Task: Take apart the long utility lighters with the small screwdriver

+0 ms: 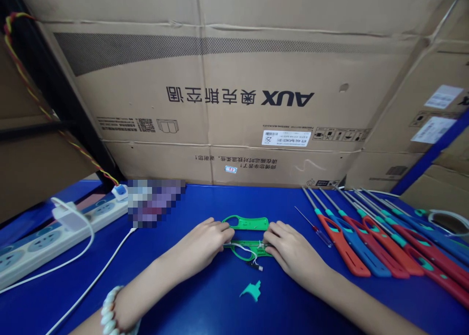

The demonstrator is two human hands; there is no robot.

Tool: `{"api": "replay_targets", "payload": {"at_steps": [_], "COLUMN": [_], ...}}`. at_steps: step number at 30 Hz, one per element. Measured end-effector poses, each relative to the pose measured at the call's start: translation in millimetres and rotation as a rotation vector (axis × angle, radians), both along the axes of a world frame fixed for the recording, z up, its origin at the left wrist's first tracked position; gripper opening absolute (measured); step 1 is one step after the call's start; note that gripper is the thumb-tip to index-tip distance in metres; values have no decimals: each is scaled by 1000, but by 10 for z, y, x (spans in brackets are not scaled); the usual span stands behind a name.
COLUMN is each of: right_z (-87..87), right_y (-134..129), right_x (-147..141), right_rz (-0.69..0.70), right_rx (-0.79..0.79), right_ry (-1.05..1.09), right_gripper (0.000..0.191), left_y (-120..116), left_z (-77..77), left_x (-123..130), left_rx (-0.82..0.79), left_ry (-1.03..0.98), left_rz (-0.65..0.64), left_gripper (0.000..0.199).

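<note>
Left hand (pixel 210 240) and right hand (pixel 289 252), fingers bent, grip too hidden to tell, flank two green casing halves (pixel 252 224) at nine and three o'clock. One teal piece (pixel 252 291) lies at six o'clock; one screwdriver (pixel 324 237), then at least seven lighters (pixel 350 257), at three.

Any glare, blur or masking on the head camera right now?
Head view: faint sheen on the blue tabletop; mosaic blocks mask something beside the power strip; large AUX lettering crisp; white wires' detail too fine to judge.

Left hand (pixel 215 238), right hand (pixel 283 243) — both curled
</note>
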State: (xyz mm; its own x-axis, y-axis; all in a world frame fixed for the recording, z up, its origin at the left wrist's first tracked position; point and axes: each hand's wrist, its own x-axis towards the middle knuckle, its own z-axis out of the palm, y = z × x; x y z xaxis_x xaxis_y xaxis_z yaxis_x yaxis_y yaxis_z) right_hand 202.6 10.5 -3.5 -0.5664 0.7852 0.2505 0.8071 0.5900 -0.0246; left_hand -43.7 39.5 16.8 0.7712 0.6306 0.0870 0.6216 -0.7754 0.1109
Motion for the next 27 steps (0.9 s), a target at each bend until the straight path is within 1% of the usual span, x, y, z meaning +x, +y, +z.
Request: {"api": "replay_targets", "payload": {"at_steps": [8, 14, 19, 27], "right_z": [13, -13, 0, -2], "right_y": [-11, -5, -7, -13], "right_x": [-11, -2, -5, -10], "right_rz": [-2, 13, 5, 3], "right_rx": [10, 22, 17, 15], "right_ry": [-14, -3, -10, -19], "right_gripper": [11, 12, 12, 12], "left_y": [-33, -56, -87, -110], "left_z": [-32, -38, 6, 102], "left_x": [37, 44, 58, 68], "left_rx": [108, 108, 91, 49], "left_ry": [65, 100, 137, 134], "left_rz": [-23, -22, -8, -5], "left_gripper": [25, 27, 29, 23]}}
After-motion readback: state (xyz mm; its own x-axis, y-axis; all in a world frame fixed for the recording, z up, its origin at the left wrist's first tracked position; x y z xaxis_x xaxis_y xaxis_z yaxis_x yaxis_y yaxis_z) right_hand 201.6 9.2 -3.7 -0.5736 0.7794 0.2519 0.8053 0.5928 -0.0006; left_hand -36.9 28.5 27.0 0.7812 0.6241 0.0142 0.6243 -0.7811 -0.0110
